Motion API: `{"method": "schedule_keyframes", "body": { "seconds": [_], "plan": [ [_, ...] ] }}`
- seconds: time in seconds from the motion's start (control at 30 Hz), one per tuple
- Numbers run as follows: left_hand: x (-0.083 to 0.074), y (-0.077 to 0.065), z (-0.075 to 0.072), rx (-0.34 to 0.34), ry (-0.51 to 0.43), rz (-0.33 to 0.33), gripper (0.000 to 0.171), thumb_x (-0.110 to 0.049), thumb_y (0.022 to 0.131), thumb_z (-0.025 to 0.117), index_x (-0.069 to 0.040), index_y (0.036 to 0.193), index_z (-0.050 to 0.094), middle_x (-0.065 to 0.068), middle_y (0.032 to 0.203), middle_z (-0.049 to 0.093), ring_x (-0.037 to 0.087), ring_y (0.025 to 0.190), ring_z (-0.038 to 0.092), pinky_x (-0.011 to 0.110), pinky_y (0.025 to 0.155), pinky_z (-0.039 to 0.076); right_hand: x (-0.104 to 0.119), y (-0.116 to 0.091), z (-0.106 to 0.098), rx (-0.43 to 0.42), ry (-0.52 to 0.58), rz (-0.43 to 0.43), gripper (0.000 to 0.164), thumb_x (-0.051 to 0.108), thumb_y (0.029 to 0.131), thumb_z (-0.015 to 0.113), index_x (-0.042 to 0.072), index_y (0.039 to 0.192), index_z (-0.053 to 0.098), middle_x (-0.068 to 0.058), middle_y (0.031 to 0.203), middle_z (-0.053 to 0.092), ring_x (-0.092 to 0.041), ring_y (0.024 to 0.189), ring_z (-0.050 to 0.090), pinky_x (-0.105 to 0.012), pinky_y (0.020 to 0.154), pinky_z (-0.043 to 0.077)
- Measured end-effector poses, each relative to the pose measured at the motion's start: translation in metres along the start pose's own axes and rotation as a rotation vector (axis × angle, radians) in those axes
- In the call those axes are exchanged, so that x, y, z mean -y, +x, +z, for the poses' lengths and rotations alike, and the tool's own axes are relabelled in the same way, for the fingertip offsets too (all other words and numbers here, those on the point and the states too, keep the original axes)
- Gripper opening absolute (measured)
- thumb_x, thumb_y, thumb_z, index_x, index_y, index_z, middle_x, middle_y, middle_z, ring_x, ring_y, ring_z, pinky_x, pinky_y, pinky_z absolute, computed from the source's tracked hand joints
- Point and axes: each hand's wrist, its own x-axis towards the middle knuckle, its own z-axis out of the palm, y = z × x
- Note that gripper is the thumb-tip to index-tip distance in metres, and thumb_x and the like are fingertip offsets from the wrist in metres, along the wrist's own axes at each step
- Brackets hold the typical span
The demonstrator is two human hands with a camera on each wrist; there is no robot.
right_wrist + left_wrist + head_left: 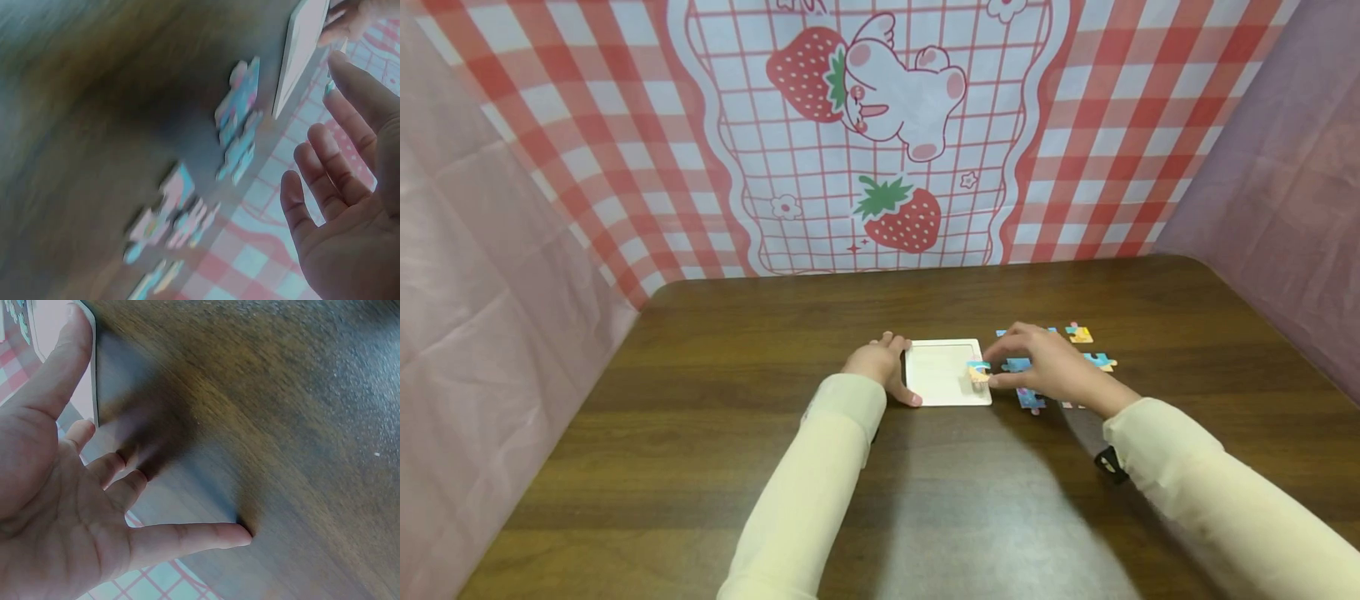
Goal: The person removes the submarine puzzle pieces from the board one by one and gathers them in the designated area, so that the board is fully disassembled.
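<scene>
A small white puzzle tray (936, 375) with a low raised rim lies flat on the table. My left hand (880, 367) is at its left side, thumb and one fingertip touching the edge, the other fingers spread over the wood. Between thumb and index finger, my right hand (1048, 362) pinches a puzzle piece (978, 372) in blue, white and yellow, held over the tray's right side. In the right wrist view the piece shows only as a thin edge at the fingertips. Loose puzzle pieces (240, 97) lie right of the tray, some hidden beneath the right hand.
Among the pieces on the right, a yellow one (1080, 334) lies at the back and a blue one (1101, 362) farther right. A checkered strawberry cloth (887, 208) hangs behind the brown wooden table (737, 333), with pink cloth (482, 275) at the sides.
</scene>
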Motion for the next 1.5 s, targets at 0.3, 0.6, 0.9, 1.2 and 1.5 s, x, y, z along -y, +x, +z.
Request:
{"method": "schedule_keyframes", "body": {
  "seconds": [0.3,0.6,0.9,1.2,1.5],
  "plan": [
    [0.001,-0.002,0.0,-0.01,-0.01,0.01,0.096,-0.04,0.085,0.083,-0.015,0.16,0.03,0.012,0.168,0.019,0.03,0.153,0.021,0.042,0.121,0.029,-0.011,-0.019,-0.02,-0.046,-0.01,0.037,0.031,0.029,0.083,0.086,0.017,0.111,0.078,-0.003,0.11,0.068,-0.027,0.1,0.064,-0.061,0.097,0.044],
    [0.001,-0.002,0.0,-0.01,-0.023,0.009,0.097,-0.04,0.084,0.083,-0.015,0.16,0.029,0.013,0.168,0.018,0.032,0.153,0.021,0.042,0.121,0.027,-0.03,-0.042,-0.035,-0.079,-0.044,0.074,0.03,0.031,0.085,0.085,0.019,0.111,0.078,-0.007,0.111,0.068,-0.029,0.1,0.063,-0.043,0.08,0.05],
    [0.001,-0.001,0.001,-0.027,-0.025,0.019,0.095,-0.039,0.084,0.084,-0.014,0.159,0.032,0.012,0.168,0.021,0.03,0.153,0.023,0.042,0.121,0.029,-0.053,-0.065,-0.045,-0.122,-0.1,0.065,0.027,0.027,0.081,0.087,0.022,0.107,0.079,0.0,0.104,0.068,-0.015,0.082,0.059,-0.029,0.067,0.047],
    [0.001,0.0,0.001,-0.027,-0.021,0.024,0.096,-0.039,0.083,0.085,-0.014,0.159,0.032,0.013,0.167,0.021,0.031,0.153,0.024,0.043,0.12,0.03,-0.077,-0.088,-0.055,-0.087,-0.129,0.154,0.031,0.032,0.082,0.087,0.022,0.11,0.079,-0.001,0.108,0.069,-0.016,0.093,0.063,-0.031,0.071,0.051],
    [0.0,0.001,0.002,-0.021,-0.015,0.023,0.095,-0.039,0.083,0.085,-0.014,0.159,0.032,0.013,0.167,0.022,0.032,0.152,0.024,0.042,0.12,0.03,-0.097,-0.104,-0.058,-0.04,-0.156,0.202,0.031,0.033,0.081,0.087,0.022,0.108,0.08,0.0,0.108,0.069,-0.004,0.086,0.058,-0.03,0.072,0.049]
  ]
}}
